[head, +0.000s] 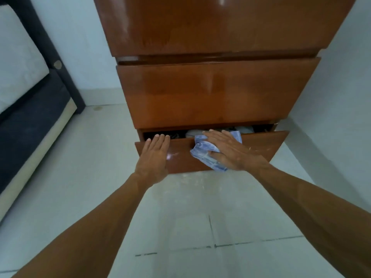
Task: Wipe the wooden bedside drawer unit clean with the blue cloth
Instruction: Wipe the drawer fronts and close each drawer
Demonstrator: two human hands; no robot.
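Note:
The glossy brown wooden drawer unit (216,93) stands against the wall ahead. Its bottom drawer (261,145) is pulled partly out, with clothes or small items dimly visible inside. My right hand (226,151) lies flat on the blue cloth (202,151), pressing it against the front of that drawer near its top edge. My left hand (155,155) rests flat, fingers together, on the left part of the same drawer front, its fingertips reaching the top edge. It holds nothing.
A bed with a dark frame (34,121) and a white mattress (18,63) runs along the left. Pale floor tiles (180,217) spread below. White walls close in to the right (341,97) and behind the unit.

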